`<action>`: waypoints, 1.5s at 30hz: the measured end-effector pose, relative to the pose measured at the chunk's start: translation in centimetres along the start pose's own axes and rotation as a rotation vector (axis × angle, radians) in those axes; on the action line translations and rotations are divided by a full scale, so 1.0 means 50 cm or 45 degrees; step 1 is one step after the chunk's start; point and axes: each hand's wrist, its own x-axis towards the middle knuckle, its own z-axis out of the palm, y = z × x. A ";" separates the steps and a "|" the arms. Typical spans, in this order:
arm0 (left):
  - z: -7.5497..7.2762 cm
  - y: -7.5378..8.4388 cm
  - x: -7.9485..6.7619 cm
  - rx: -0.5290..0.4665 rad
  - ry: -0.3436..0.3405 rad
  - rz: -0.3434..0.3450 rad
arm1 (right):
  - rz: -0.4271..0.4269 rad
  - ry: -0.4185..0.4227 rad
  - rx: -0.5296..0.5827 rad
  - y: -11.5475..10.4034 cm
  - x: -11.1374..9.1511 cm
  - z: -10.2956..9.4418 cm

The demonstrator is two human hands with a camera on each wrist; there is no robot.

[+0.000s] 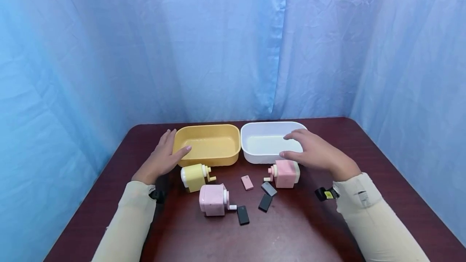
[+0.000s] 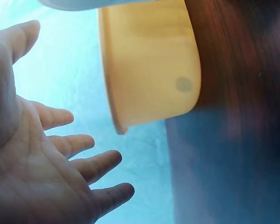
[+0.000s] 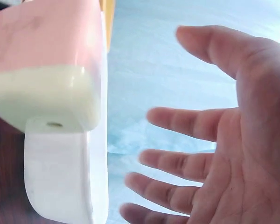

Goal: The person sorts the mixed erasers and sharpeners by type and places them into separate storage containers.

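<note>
Left hand: the bare left hand [image 1: 162, 156] is spread wide, holding nothing, beside the left end of the yellow plastic basin with rounded corners [image 1: 228, 159].
Right hand: the right hand [image 1: 316, 149] is also wide and empty, over the right end of the white plastic basin with rounded corners [image 1: 260, 159].
Cranked sharpeners: a boxy yellow sharpener with a white back [image 1: 194, 177] lies just before the yellow basin; a boxy pale-pink sharpener [image 1: 212, 200] sits nearer the person; a boxy pink sharpener with a cream back [image 1: 285, 173] is just before the white basin.
Flat pieces: between them lie a small pink block [image 1: 247, 182], a grey block [image 1: 269, 189] and two black blocks [image 1: 265, 203].
Knock risk: the right hand, coming down, might bump the pink sharpener, which is close below its thumb.
Basin risk: the basins stand side by side, so a push on one could shift the other.
Drag risk: the grey block and one black block lie so close that grasping either may drag its neighbour.
Table: dark reddish-brown table [image 1: 284, 237], glossy, far corners rounded.
Room: light-blue shiny curtains [image 1: 225, 51] at back and both sides hide anything beyond.
</note>
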 end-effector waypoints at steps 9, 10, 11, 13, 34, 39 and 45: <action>0.024 -0.027 0.016 -0.064 0.041 0.005 | -0.026 -0.003 -0.005 -0.001 -0.017 0.005; 0.027 -0.029 0.018 -0.069 0.041 0.003 | -0.034 -0.008 -0.007 0.000 -0.017 0.004; 0.029 -0.032 0.021 -0.073 0.041 -0.001 | -0.045 -0.015 -0.009 0.000 -0.017 0.003; 0.033 -0.035 0.024 -0.090 0.038 -0.014 | -0.064 -0.034 -0.007 0.001 -0.016 0.002; 0.050 -0.043 0.029 -0.118 -0.028 0.003 | -0.122 -0.197 0.041 -0.013 -0.023 0.015; 0.057 -0.046 0.026 -0.115 -0.045 0.013 | -0.127 -0.199 0.028 -0.014 -0.025 0.025; 0.059 -0.050 0.029 -0.103 -0.049 -0.003 | -0.125 -0.191 0.006 -0.012 -0.020 0.031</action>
